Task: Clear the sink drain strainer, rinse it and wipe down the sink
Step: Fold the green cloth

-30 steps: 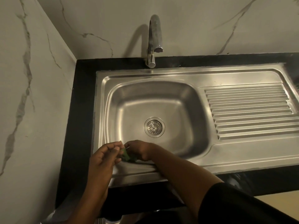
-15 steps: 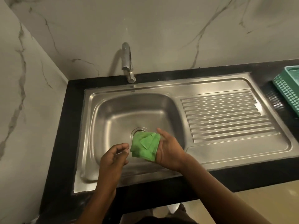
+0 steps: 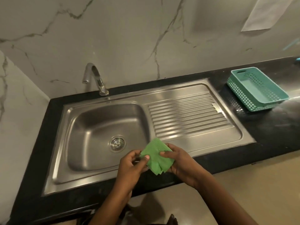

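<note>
Head view: left hand (image 3: 131, 166) and right hand (image 3: 180, 161) pinch green cloth (image 3: 155, 155).

A kitchen: the sink corner.
A steel sink (image 3: 76, 127) with a ribbed drainboard (image 3: 186, 114) sits in a black table (image 3: 267, 137). A curved tap (image 3: 95, 77) stands at 11 o'clock against marble-veined walls (image 3: 129, 38), and a teal perforated basket (image 3: 238, 93) sits at 2 o'clock.
</note>
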### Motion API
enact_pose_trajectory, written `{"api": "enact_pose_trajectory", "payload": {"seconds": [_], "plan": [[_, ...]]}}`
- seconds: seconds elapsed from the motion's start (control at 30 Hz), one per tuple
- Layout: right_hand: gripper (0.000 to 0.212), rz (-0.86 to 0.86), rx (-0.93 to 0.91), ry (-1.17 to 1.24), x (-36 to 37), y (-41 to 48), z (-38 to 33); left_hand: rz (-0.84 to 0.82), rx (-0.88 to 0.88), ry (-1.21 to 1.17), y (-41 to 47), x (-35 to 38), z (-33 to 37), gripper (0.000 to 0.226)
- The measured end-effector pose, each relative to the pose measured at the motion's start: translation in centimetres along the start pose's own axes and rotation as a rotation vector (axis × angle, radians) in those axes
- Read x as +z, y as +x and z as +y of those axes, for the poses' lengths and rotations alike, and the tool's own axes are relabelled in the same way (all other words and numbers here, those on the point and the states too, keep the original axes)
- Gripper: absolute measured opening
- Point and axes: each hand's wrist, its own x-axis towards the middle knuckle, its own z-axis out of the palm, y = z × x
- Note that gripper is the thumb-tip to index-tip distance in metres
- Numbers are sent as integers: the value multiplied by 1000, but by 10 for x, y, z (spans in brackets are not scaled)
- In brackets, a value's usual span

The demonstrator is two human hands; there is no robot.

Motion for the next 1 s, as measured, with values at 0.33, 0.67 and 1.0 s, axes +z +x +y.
{"api": "enact_pose_trajectory", "payload": {"seconds": [0.33, 0.67, 1.0], "plan": [[40, 196, -233, -115, -105, -97, -25, -172, 109, 59, -21, 136, 32, 22], [32, 484, -409, -113, -161, -122, -72, -423, 108, 73, 10, 233, 59, 48], [31, 600, -453, -123, -220, -114, -131, -427, 167, 95, 64, 302, 96, 43]]}}
